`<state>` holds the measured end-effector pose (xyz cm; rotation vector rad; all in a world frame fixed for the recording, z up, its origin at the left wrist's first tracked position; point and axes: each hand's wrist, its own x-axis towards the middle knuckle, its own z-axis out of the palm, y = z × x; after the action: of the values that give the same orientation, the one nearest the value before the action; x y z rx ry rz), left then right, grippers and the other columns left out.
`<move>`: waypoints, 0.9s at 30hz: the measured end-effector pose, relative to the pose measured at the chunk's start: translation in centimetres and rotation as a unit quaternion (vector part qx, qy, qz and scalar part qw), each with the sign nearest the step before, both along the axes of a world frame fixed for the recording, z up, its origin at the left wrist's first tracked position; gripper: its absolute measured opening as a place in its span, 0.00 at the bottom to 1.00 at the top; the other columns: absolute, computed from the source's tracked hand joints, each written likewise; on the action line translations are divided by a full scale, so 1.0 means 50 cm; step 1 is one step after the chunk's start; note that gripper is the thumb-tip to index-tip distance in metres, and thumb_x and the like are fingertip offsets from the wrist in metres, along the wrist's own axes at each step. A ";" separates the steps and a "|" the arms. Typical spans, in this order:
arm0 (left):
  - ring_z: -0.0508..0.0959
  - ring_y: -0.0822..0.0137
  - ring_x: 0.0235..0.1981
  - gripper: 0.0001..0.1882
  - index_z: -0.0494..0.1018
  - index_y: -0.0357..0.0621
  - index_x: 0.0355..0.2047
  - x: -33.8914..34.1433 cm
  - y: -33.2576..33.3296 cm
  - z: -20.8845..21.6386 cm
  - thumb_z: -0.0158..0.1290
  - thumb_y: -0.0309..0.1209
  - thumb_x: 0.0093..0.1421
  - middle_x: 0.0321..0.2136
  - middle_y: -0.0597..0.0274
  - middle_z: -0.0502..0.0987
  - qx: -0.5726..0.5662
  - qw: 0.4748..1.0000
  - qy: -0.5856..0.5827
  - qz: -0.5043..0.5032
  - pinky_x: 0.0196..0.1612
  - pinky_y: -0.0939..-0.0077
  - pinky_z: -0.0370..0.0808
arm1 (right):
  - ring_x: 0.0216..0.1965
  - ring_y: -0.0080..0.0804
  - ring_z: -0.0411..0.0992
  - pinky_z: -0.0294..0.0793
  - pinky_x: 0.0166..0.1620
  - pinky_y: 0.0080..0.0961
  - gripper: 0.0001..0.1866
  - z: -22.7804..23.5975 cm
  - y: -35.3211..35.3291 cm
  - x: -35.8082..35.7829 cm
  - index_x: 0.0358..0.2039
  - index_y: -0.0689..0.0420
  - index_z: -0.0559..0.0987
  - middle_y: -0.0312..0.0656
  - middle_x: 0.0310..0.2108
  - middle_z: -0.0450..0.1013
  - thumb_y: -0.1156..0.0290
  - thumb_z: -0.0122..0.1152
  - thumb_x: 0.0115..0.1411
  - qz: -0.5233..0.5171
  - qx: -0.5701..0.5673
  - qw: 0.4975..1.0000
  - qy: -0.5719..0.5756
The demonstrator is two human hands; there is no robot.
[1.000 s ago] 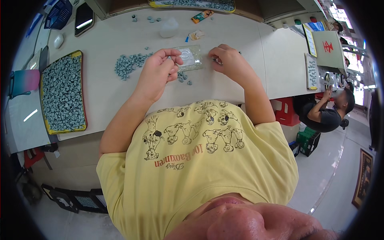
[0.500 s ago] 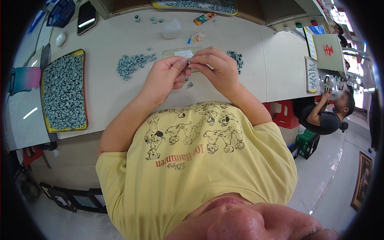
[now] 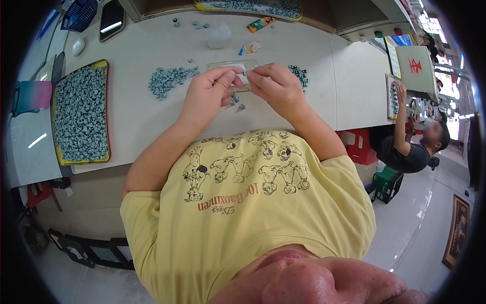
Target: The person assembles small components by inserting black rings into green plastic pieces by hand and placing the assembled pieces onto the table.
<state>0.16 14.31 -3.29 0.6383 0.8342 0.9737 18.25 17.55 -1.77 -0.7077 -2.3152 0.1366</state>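
Note:
Over the middle of the table, my left hand (image 3: 208, 95) is closed, thumb against fingers; what it pinches, if anything, is too small to name. Just right of it, my right hand (image 3: 277, 87) pinches a tiny grey-green part (image 3: 245, 73) at its fingertips. Beneath both hands lies a flat, pale rectangular plate (image 3: 217, 65), partly covered by them. A few loose grey-green parts (image 3: 234, 99) lie below the fingers. A heap of similar parts (image 3: 167, 82) spreads left of my left hand, and a smaller heap (image 3: 299, 76) sits beyond my right hand.
A yellow-rimmed tray (image 3: 108, 116) full of parts stands at left, near a phone (image 3: 112, 20) and a blue basket (image 3: 79, 15). A whitish translucent lump (image 3: 218, 36), an orange-green packet (image 3: 260, 24) and a shelf tray (image 3: 248, 9) are farther back. A co-worker (image 3: 410, 147) sits at right.
My hands have drawn slightly apart; the right one has moved a little to the right and down. The co-worker's arm now reaches up to a tray of parts.

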 end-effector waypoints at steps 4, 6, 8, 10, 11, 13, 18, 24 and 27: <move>0.56 0.83 0.15 0.11 0.69 0.33 0.39 -0.003 0.004 0.006 0.42 0.28 0.63 0.26 0.66 0.70 0.041 0.994 0.005 0.102 0.18 0.89 0.57 | 0.28 0.31 0.70 0.70 0.29 0.24 0.14 -0.009 0.017 0.015 0.31 0.59 0.78 0.38 0.29 0.71 0.80 0.62 0.39 -0.004 0.037 0.996 -0.081; 0.56 0.83 0.16 0.11 0.69 0.33 0.41 -0.007 0.005 0.006 0.43 0.28 0.63 0.27 0.65 0.70 0.048 0.990 -0.010 0.135 0.18 0.89 0.57 | 0.29 0.31 0.70 0.69 0.31 0.24 0.13 -0.007 0.017 0.014 0.31 0.59 0.77 0.38 0.29 0.70 0.79 0.61 0.40 0.000 0.045 0.993 -0.109; 0.56 0.83 0.16 0.13 0.68 0.33 0.44 -0.015 0.007 0.004 0.44 0.28 0.62 0.28 0.64 0.71 0.036 0.991 0.027 0.129 0.17 0.89 0.56 | 0.31 0.31 0.69 0.69 0.32 0.25 0.14 -0.004 0.015 0.010 0.33 0.60 0.77 0.38 0.31 0.70 0.77 0.58 0.42 0.011 0.065 0.987 -0.147; 0.56 0.83 0.16 0.13 0.68 0.33 0.43 -0.019 0.008 0.001 0.45 0.28 0.61 0.29 0.63 0.72 0.017 0.992 0.011 0.125 0.17 0.89 0.56 | 0.32 0.31 0.69 0.69 0.33 0.25 0.14 -0.008 0.016 0.008 0.33 0.60 0.77 0.38 0.31 0.70 0.76 0.57 0.42 0.013 0.075 0.985 -0.157; 0.56 0.83 0.16 0.13 0.68 0.33 0.43 -0.020 0.008 0.000 0.47 0.29 0.61 0.29 0.62 0.72 -0.001 0.993 -0.005 0.119 0.17 0.89 0.56 | 0.32 0.31 0.69 0.69 0.33 0.26 0.14 -0.011 0.017 0.007 0.34 0.60 0.77 0.38 0.31 0.69 0.75 0.56 0.42 0.015 0.085 0.982 -0.167; 0.56 0.84 0.16 0.12 0.68 0.33 0.42 -0.022 0.010 -0.001 0.47 0.29 0.61 0.30 0.62 0.73 0.001 0.993 -0.013 0.118 0.17 0.89 0.56 | 0.32 0.31 0.69 0.69 0.33 0.26 0.15 -0.016 0.019 0.005 0.34 0.60 0.77 0.37 0.32 0.69 0.75 0.56 0.42 0.018 0.095 0.981 -0.168; 0.56 0.84 0.15 0.12 0.68 0.33 0.42 -0.023 0.008 -0.005 0.48 0.28 0.60 0.31 0.60 0.73 0.016 0.992 -0.029 0.118 0.17 0.89 0.56 | 0.32 0.32 0.70 0.70 0.33 0.26 0.14 -0.013 0.020 -0.004 0.33 0.61 0.77 0.38 0.31 0.70 0.75 0.57 0.42 0.024 0.100 0.980 -0.173; 0.56 0.83 0.15 0.08 0.67 0.36 0.38 -0.025 0.008 -0.005 0.46 0.28 0.61 0.28 0.61 0.73 0.021 0.993 -0.014 0.115 0.17 0.89 0.55 | 0.29 0.28 0.70 0.70 0.31 0.18 0.07 -0.022 0.005 -0.014 0.29 0.63 0.77 0.40 0.28 0.71 0.80 0.61 0.46 -0.043 -0.134 0.989 0.035; 0.55 0.83 0.15 0.07 0.66 0.38 0.33 -0.025 0.003 -0.007 0.45 0.29 0.62 0.22 0.66 0.70 0.000 0.994 -0.034 0.106 0.16 0.88 0.54 | 0.29 0.22 0.70 0.68 0.31 0.13 0.05 -0.017 -0.001 -0.017 0.28 0.65 0.76 0.39 0.28 0.72 0.81 0.61 0.49 -0.092 -0.387 0.904 0.153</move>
<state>-1.10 14.47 -3.65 0.5210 0.8520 1.1813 17.39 17.50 -2.65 -1.1821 -1.8351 1.0442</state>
